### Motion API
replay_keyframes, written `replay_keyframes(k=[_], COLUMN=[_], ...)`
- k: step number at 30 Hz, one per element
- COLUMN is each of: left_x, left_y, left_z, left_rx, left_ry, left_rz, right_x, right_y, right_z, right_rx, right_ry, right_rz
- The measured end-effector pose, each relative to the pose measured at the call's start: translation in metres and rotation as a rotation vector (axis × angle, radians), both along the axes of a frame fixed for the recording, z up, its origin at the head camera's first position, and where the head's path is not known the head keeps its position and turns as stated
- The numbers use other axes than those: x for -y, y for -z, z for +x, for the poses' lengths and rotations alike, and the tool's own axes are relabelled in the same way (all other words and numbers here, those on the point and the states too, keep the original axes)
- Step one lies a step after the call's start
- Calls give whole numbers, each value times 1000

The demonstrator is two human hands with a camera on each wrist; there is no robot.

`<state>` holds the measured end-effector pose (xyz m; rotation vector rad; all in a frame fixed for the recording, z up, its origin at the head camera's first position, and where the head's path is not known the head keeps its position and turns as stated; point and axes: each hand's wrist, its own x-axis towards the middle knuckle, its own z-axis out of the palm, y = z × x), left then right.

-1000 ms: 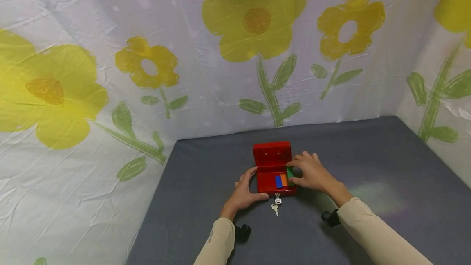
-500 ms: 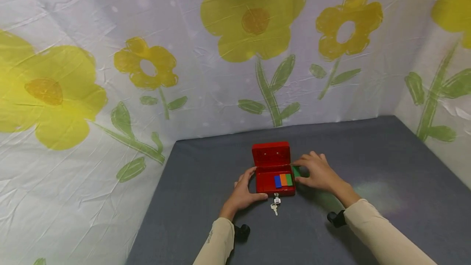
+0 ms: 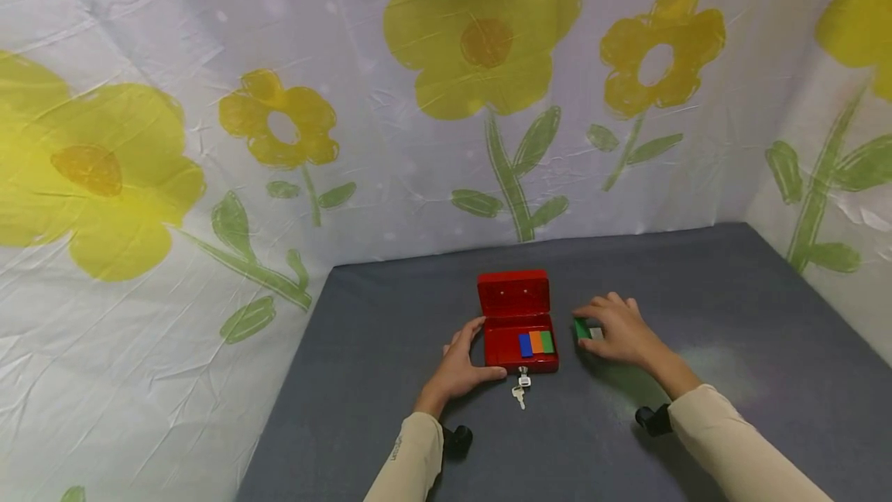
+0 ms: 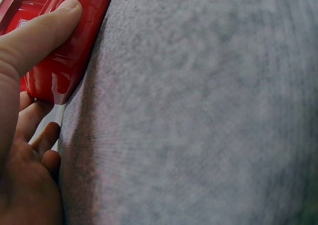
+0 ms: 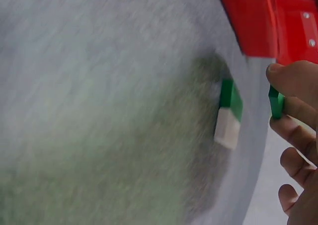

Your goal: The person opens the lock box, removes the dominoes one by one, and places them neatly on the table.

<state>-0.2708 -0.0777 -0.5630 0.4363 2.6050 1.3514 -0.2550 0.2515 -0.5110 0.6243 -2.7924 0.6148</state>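
Observation:
A red cash box (image 3: 492,343) stands with its lid (image 3: 513,297) raised. Blue (image 3: 526,345), orange (image 3: 536,342) and green (image 3: 547,342) blocks lie side by side in its right part. My left hand (image 3: 456,366) grips the box's left end; in the left wrist view its thumb (image 4: 54,24) presses the red front wall. To the right of the box, my right hand (image 3: 616,331) pinches another green block (image 5: 277,103) between thumb and fingers. Beneath that hand, a green block (image 5: 231,97) and a white block (image 5: 227,128) lie end to end on the cloth.
Keys (image 3: 519,393) hang from the lock at the box's front. Grey cloth covers the table (image 3: 390,308). A flower-printed curtain (image 3: 404,200) rises along its back and sides.
My right hand has moved right, away from the box, with the green block in its fingers, uncovering the green block inside. My left hand stays on the box.

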Motion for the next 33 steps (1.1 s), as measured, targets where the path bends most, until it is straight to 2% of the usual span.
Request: replay_keyframes(k=[13, 33], left_x=[0, -1], left_y=[-1, -1], left_z=[-1, 0], left_rx=[6, -1], left_ry=[2, -5], left_rz=[-21, -12], right_x=[-29, -35], right_y=[7, 11], right_z=[8, 10], right_rx=[17, 56], right_ry=[41, 52], right_rz=[16, 53])
